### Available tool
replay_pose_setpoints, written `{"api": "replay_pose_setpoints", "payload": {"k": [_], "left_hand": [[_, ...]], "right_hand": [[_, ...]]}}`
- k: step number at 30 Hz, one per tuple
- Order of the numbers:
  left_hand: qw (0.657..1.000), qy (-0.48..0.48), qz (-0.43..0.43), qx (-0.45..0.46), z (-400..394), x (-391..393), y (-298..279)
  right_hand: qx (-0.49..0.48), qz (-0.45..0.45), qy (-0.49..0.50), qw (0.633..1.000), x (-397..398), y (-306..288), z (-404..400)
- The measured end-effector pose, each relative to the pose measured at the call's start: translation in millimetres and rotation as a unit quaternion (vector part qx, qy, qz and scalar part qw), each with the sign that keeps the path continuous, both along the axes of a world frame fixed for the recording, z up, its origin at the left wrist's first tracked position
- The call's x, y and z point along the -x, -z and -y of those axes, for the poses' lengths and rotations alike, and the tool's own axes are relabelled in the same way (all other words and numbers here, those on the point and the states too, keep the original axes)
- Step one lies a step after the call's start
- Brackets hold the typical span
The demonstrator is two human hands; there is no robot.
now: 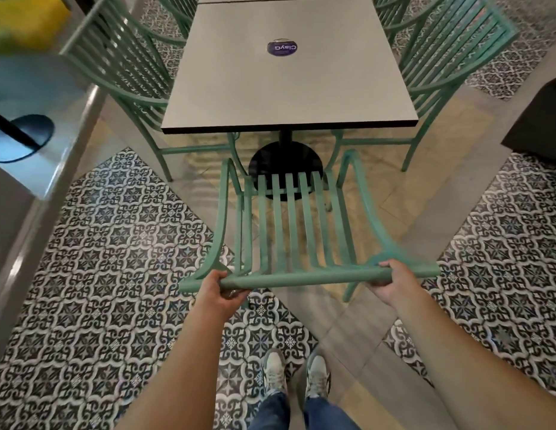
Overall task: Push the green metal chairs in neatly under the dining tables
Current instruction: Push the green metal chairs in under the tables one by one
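Patterned tile floor [121, 299] underfoot; I curl left hand [219, 293] and right hand [391, 279] round the green chair [289, 231] top rail, seat short of the table [286, 85], pushing evenly, straight

The near chair [297, 231] stood just before the table [286, 76], its seat front close to the table's base [284, 169]. Left hand [219, 288] and right hand [391, 280] held its top rail. Side chairs flanked the table, left [121, 72] and right [450, 57]. A sticker [282, 47] lay on the tabletop.
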State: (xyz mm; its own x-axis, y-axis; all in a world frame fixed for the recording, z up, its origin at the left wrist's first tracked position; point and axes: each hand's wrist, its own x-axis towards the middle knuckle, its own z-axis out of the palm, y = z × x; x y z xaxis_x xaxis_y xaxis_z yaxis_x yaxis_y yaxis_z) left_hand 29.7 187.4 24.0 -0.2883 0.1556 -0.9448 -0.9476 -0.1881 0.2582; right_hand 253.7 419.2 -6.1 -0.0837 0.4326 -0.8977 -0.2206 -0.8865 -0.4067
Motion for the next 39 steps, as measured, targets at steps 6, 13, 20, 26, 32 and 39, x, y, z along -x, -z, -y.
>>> {"api": "replay_pose_setpoints", "payload": {"k": [6, 13, 20, 26, 32, 39], "left_hand": [[1.000, 0.002, -0.011, 0.012, 15.5, -12.0, 3.1], [0.999, 0.004, -0.020, 0.026, 24.7, -21.4, 2.7], [1.000, 0.002, -0.006, 0.019, 28.4, -21.5, 1.5], [1.000, -0.002, -0.010, 0.017, 27.5, -20.4, 1.1], [1.000, -0.001, -0.008, 0.030, 30.9, -13.8, 3.0], [0.999, 0.001, -0.008, 0.048, 35.6, -7.5, -3.6]], "right_hand": [[0.007, 0.029, 0.010, 0.999, -13.1, 2.9, 13.3], [0.008, 0.029, 0.025, 0.999, -20.7, 6.6, 23.2], [0.007, 0.030, 0.026, 0.999, -22.2, 7.7, 25.8], [0.003, 0.017, 0.032, 0.999, -22.0, 7.2, 29.9], [0.008, 0.007, 0.038, 0.999, -22.2, 6.0, 34.5], [0.003, 0.016, 0.031, 0.999, -14.0, 7.6, 42.5]]}}
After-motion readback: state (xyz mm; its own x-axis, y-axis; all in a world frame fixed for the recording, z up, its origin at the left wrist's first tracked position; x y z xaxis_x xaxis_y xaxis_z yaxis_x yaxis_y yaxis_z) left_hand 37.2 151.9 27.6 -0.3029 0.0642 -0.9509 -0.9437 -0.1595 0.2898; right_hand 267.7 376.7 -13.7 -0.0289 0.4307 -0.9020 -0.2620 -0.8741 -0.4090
